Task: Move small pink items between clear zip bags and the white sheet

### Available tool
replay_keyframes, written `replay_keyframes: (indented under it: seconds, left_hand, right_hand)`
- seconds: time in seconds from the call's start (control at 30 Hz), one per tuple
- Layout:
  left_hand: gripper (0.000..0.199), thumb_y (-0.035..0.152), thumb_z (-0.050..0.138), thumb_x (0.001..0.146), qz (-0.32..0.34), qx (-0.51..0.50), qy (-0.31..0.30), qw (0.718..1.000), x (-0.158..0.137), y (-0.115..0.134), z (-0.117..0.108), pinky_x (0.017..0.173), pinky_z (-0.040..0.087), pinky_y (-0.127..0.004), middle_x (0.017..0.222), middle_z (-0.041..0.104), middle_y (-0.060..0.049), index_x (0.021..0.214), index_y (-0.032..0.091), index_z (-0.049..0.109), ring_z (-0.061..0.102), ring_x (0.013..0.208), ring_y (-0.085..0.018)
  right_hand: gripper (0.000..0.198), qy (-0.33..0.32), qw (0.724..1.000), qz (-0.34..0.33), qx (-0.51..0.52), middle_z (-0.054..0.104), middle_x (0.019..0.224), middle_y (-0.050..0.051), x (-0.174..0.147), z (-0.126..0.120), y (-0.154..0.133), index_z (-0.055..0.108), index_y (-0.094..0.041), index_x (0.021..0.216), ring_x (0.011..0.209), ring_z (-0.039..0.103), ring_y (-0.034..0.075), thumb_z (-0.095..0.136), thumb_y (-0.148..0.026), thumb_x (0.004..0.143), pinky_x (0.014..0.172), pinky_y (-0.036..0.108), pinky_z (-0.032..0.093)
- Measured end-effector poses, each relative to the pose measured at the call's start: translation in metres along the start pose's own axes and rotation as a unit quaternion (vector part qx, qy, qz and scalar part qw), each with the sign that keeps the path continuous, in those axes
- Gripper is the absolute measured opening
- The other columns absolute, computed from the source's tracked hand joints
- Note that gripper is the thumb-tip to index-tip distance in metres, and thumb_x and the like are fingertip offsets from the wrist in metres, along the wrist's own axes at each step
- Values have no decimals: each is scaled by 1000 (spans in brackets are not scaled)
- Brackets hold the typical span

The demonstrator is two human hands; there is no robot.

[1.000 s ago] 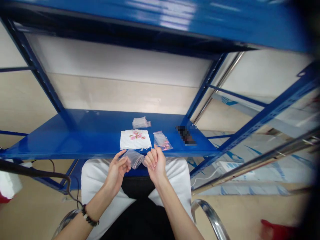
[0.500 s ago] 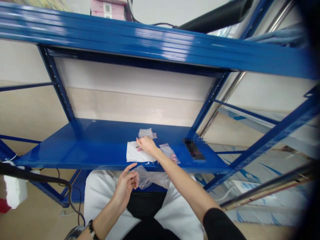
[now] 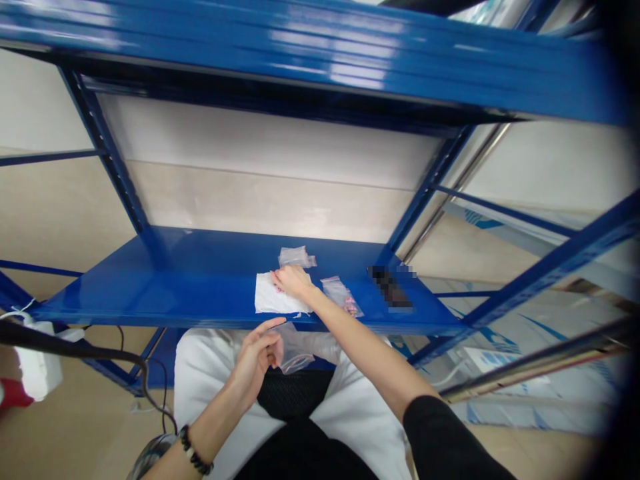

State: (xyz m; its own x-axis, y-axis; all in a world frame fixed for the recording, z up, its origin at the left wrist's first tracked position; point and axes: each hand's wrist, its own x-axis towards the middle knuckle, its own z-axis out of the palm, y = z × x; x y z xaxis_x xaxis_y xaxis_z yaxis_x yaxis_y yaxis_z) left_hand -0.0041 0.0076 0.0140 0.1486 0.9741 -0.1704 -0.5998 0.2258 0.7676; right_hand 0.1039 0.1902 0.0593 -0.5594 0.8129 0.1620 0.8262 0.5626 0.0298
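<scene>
My left hand (image 3: 256, 360) is closed on a clear plastic bag (image 3: 296, 348), held below the shelf's front edge over my lap. Over a white sheet of paper or cloth (image 3: 265, 300), my right hand (image 3: 295, 281) has its fingers drawn together, low among small pink pieces (image 3: 278, 289). Whatever its fingertips pinch is too small to make out. To the right, a clear bag (image 3: 343, 297) with pink pieces inside lies flat, partly beside my forearm. Behind my right hand rests a small pile of clear bags (image 3: 295, 257).
All this lies on a blue metal shelf (image 3: 200, 280). A dark pixelated object (image 3: 391, 288) is at its right end. Overhead a thick blue beam (image 3: 300, 60) crosses the view, and blue uprights stand at both sides. A black cable (image 3: 90, 347) hangs at the left.
The view has tilted down slightly. My right hand has come a little nearer over the white sheet, its fingertips now at the pink pieces. My left hand still holds the bag.
</scene>
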Motion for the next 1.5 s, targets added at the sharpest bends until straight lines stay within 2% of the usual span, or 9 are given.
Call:
replay_keyframes:
  seconds: [0.6,0.83,0.97,1.07,1.13,1.27,1.37,1.43,1.5]
  left_hand:
    - [48,24,66,79,12,20,2,1000,-2,4,2,48,31,-22,57,57,2,123,7,60,47,47,-8]
    - [48,25,68,79,21,13,3,1000,-2,4,0,49,33,-22,62,58,2,124,10,61,49,49,-8]
    - [50,27,69,80,26,20,3,999,-3,4,0,48,34,-21,62,58,2,126,11,60,50,50,-8]
    - [52,28,69,80,51,40,9,998,-5,6,2,49,36,-21,69,64,-1,128,13,58,54,53,-10]
    - [52,31,69,81,73,63,10,995,-7,9,5,51,39,-22,77,69,-5,128,14,58,59,57,-12]
    - [44,37,68,83,109,130,19,985,-11,14,10,57,45,-24,88,73,-10,120,14,65,65,65,-16]
    - [37,39,70,82,136,185,35,973,-12,13,11,60,48,-25,94,75,-12,109,14,73,68,73,-19]
    - [34,39,70,81,156,212,46,964,-11,11,10,60,49,-25,99,75,-12,106,16,75,68,77,-21]
    - [33,39,70,81,180,232,61,954,-10,10,10,61,50,-25,102,75,-12,105,17,75,68,79,-22]
  right_hand:
    - [48,96,995,-6,38,74,93,14,-5,-1,7,72,-14,89,85,70,22,31,-36,103,77,27,46]
    - [54,189,978,29,83,73,83,11,-9,-37,23,69,-15,79,79,68,20,28,-39,103,72,26,43]
    - [49,207,960,51,184,72,81,11,-26,-55,33,68,-14,79,76,66,20,32,-38,102,72,27,44]
    - [40,194,921,62,332,72,87,9,-55,-48,34,69,-15,89,83,66,19,36,-36,100,78,28,46]
    - [31,168,876,78,445,72,92,7,-83,-38,28,66,-17,100,87,67,19,41,-36,98,81,29,49]
    - [32,43,727,155,667,69,98,6,-143,-23,3,55,-23,118,85,69,18,54,-40,91,74,30,55]
    - [48,-59,633,149,757,70,90,4,-169,-26,-11,48,-25,124,76,70,19,69,-35,82,69,32,56]
    - [58,-65,620,129,771,69,79,1,-171,-30,-12,45,-24,124,66,68,17,75,-29,75,64,30,55]
    - [59,-29,640,116,759,67,72,-3,-162,-34,-8,46,-24,121,58,64,14,77,-24,72,58,26,51]
